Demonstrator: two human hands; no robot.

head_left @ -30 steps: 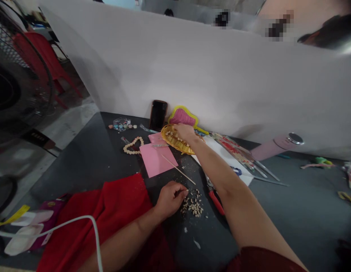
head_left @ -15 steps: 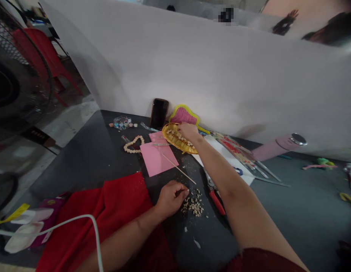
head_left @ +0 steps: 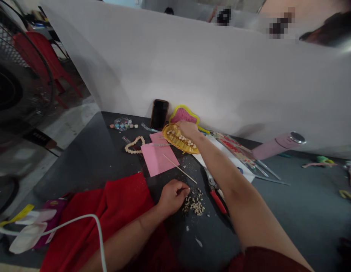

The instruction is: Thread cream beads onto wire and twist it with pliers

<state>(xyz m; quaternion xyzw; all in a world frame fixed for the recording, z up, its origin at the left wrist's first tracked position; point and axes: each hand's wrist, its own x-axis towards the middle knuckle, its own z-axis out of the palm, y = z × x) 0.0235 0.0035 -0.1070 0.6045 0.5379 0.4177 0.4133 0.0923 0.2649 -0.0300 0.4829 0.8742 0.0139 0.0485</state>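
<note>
My left hand (head_left: 173, 197) rests on the dark table with thumb and forefinger pinched together. Whatever lies between those fingertips is too small to name. Right beside them is a loose pile of small pale pieces (head_left: 196, 207). My right hand (head_left: 188, 129) reaches over a yellow woven basket (head_left: 175, 142), its fingers closed and bent down at the far rim. What they grip, if anything, is hidden. A row of whitish pieces (head_left: 187, 141) lies in the basket. Pliers with red handles (head_left: 217, 200) lie by my right forearm, and a thin stick (head_left: 181, 170) crosses the pink paper (head_left: 158, 160).
A heart-shaped beaded loop (head_left: 135, 146), a phone (head_left: 159, 113) and a yellow-edged pink item (head_left: 184, 114) are toward the back. Red cloth (head_left: 107, 211) and a white cable (head_left: 90, 216) lie left. A pink flask (head_left: 280, 145) lies right. A white partition (head_left: 192, 68) bounds the table.
The view has shifted slightly. My right hand has moved a little at the basket's far rim; my left hand keeps its pinch by the pile.
</note>
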